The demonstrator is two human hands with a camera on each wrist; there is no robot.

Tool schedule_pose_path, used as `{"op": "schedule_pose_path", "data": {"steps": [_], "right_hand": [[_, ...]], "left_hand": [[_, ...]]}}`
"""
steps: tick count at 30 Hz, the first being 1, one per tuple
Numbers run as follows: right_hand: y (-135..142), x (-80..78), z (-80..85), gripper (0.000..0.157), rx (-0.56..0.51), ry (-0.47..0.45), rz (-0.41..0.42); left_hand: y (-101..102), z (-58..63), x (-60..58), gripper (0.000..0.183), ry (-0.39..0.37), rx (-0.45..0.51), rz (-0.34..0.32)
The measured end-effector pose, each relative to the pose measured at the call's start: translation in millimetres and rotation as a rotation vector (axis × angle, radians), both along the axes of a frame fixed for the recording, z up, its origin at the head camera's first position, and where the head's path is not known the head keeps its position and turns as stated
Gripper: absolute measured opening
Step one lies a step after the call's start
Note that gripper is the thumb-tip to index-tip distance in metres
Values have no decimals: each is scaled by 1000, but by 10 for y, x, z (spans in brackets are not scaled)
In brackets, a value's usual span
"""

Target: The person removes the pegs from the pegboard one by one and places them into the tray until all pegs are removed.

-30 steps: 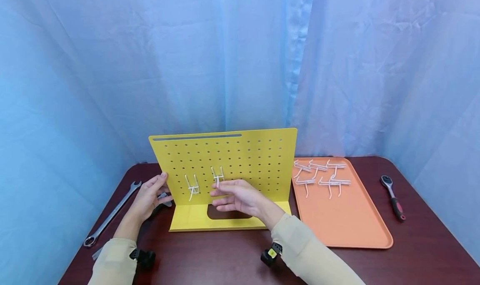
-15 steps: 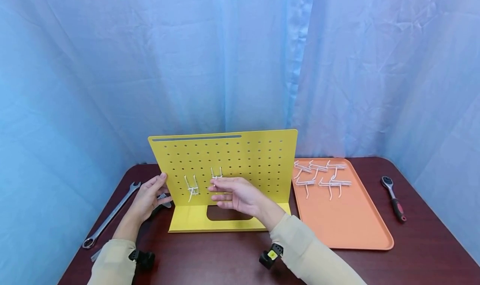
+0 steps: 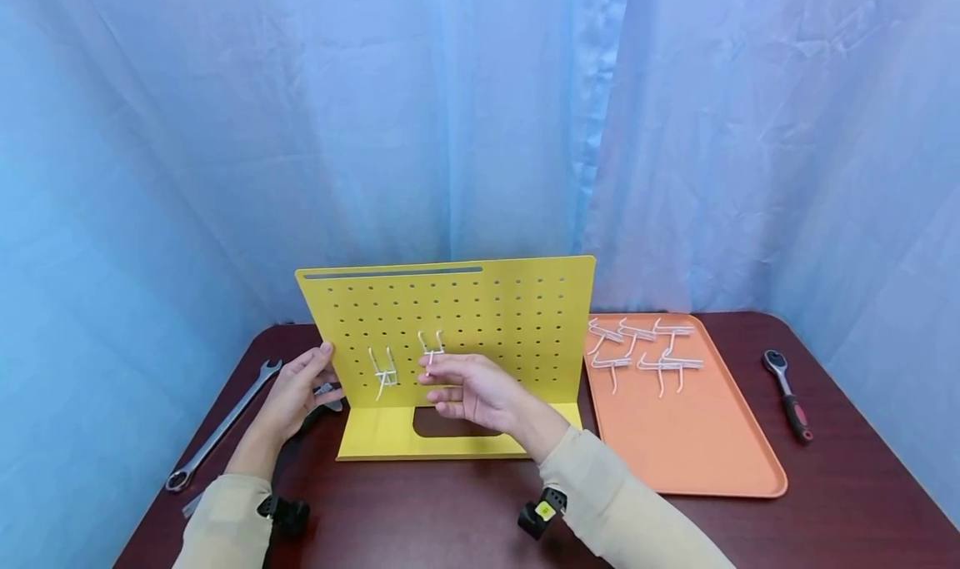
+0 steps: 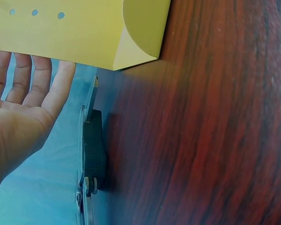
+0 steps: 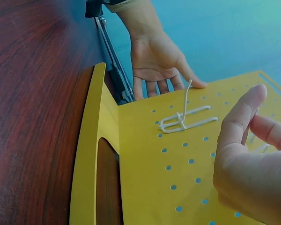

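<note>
A yellow pegboard (image 3: pixel 525 369) stands on the table with its base toward me. My left hand (image 3: pixel 294 392) grips its left edge, thumb on the front and fingers behind, as the right wrist view shows. One white wire hook (image 3: pixel 386 376) hangs on the lower left of the board, its two prongs pointing up and outward. My right hand (image 3: pixel 480 392) pinches the stem of a second white wire hook (image 3: pixel 433 352) between thumb and fingertips, close in front of the board's holes. In the right wrist view that hook is mostly hidden behind the right hand (image 5: pixel 257 164).
An orange tray (image 3: pixel 712 452) at the right bears several white wire hooks (image 3: pixel 611 362). Beyond it lies a ratchet (image 3: pixel 787 398) with a black and red handle. A combination wrench (image 3: pixel 225 427) and a dark tool (image 4: pixel 93 150) with metal parts lie at the left.
The right hand and its hook have shifted slightly left against the board. The left hand keeps its grip on the edge, and the hook at the lower left stays in place.
</note>
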State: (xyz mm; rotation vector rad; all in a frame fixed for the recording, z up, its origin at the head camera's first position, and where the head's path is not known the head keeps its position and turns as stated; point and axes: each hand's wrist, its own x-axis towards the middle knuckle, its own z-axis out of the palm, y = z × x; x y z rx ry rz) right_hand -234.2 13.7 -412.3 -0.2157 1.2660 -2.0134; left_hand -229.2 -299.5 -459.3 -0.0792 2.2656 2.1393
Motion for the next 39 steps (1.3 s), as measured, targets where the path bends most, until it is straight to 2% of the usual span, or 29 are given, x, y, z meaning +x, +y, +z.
{"op": "schedule_pose_path", "data": {"steps": [7, 12, 19, 25, 32, 39], "right_hand": [[64, 69, 84, 49, 39, 88, 56], [195, 141, 191, 36, 125, 218, 48], [552, 186, 305, 34, 279, 433, 35], [923, 154, 352, 36, 357, 548, 23], [1306, 124, 404, 38, 458, 621, -8], [1661, 131, 375, 41, 511, 624, -46]], "left_hand": [[21, -22, -7, 33, -16, 18, -9], [16, -17, 10, 34, -8, 7, -4], [-1, -10, 26, 32, 0, 21, -11], [2, 3, 30, 32, -3, 13, -15], [-1, 20, 3, 35, 8, -6, -16], [9, 16, 1, 35, -12, -15, -3]]}}
